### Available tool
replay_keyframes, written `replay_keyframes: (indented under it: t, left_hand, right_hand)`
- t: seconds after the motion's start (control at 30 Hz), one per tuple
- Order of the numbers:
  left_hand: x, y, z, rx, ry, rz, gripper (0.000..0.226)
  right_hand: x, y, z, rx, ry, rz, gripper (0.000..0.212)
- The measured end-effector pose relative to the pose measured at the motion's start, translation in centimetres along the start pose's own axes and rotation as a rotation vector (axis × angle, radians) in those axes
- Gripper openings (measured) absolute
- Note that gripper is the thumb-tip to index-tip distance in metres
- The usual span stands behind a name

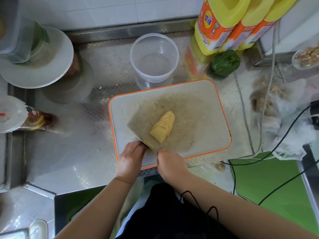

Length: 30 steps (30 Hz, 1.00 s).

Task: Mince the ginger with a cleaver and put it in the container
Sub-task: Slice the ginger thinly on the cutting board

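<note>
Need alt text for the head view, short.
Sliced ginger lies fanned on a cleaver blade over an orange-rimmed cutting board, both hands at the blade's near end. An empty clear container stands behind the board.

Steel counter [72, 163], white-tiled wall [103, 11], green floor [276, 183]

My right hand [170, 163] hides the cleaver [140, 125] handle, my left hand [131, 156] covers its near corner, and the oil bottles [222, 23] run off the top edge.

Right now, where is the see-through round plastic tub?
The clear round plastic tub stands on the steel counter, just behind the orange-rimmed cutting board, left of the yellow bottles.
</note>
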State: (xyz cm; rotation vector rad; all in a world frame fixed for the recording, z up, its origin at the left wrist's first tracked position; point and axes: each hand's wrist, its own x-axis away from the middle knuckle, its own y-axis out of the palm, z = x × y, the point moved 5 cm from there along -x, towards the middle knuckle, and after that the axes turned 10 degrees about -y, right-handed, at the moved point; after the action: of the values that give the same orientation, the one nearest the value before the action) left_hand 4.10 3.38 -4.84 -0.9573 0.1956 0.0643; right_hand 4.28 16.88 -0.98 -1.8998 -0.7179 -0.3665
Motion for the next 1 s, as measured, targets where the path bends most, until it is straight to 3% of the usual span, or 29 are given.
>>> replay_keyframes:
  t: [0.2,0.6,1.0]
  left_hand:
    - [0.2,-0.4,0.0,0.002,0.017,-0.052,0.009]
    - [0.0,-0.3,-0.5,0.069,0.012,-0.058,0.012]
    - [0.0,-0.6,-0.3,0.035,0.038,-0.066,0.013]
  right_hand:
    - [-0.3,-0.5,1.2,-0.130,0.013,0.019,0.022]
    - [1.1,-0.9,-0.8,0.056,-0.014,0.046,0.013]
    - [-0.7,0.2,0.7,-0.102,0.011,0.028,0.020]
